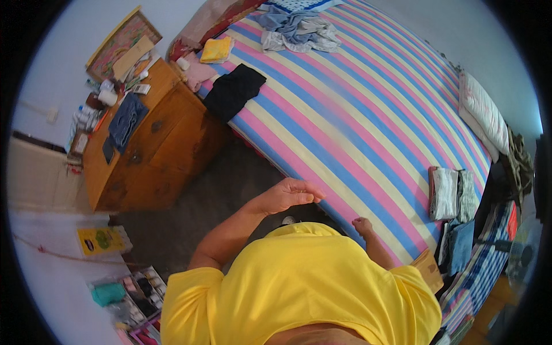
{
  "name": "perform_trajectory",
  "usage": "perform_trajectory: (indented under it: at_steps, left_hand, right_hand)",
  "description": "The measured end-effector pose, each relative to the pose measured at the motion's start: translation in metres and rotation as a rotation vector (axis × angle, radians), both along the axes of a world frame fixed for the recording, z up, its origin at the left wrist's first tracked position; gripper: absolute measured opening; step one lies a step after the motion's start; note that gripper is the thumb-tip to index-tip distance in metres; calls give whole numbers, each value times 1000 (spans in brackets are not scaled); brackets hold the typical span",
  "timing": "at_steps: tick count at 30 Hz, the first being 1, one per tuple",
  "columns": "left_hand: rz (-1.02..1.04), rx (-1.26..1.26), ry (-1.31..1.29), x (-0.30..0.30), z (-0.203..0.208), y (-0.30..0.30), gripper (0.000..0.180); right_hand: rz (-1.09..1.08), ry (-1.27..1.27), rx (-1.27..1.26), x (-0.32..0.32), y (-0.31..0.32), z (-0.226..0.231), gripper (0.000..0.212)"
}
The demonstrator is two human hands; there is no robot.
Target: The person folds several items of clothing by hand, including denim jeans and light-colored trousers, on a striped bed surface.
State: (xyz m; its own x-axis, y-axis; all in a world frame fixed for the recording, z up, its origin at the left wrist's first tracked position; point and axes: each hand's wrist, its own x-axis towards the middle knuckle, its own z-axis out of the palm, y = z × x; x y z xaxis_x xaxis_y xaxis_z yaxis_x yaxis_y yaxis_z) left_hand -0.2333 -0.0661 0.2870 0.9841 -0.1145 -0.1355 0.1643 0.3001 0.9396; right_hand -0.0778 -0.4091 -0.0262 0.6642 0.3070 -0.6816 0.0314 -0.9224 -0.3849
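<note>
The bed's striped cover (345, 115) spread from twelve to four o'clock and lay nearest both hands. A wooden dresser (167, 155) stood at ten. On the cover lay a crumpled clothes heap (296, 29) at twelve, a black garment (236, 92) at eleven and a folded stack (444, 192) at three. The left hand (287, 195), near the centre, had its fingers loosely extended, slightly bent, with nothing visible in them. The right hand (363, 227), at four, had fingers curled inward; their contents and any contact could not be determined.
</note>
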Motion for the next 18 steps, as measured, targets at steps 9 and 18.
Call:
perform_trajectory:
  at_steps: [9, 18]
  left_hand:
    - [-179, -647, -844, 40, 191, 10, 17]
    - [-313, -812, -934, 125, 192, 58, 21]
  right_hand:
    - [-75, 67, 90, 20, 103, 48, 30]
    - [-185, 255, -5, 76, 160, 21, 29]
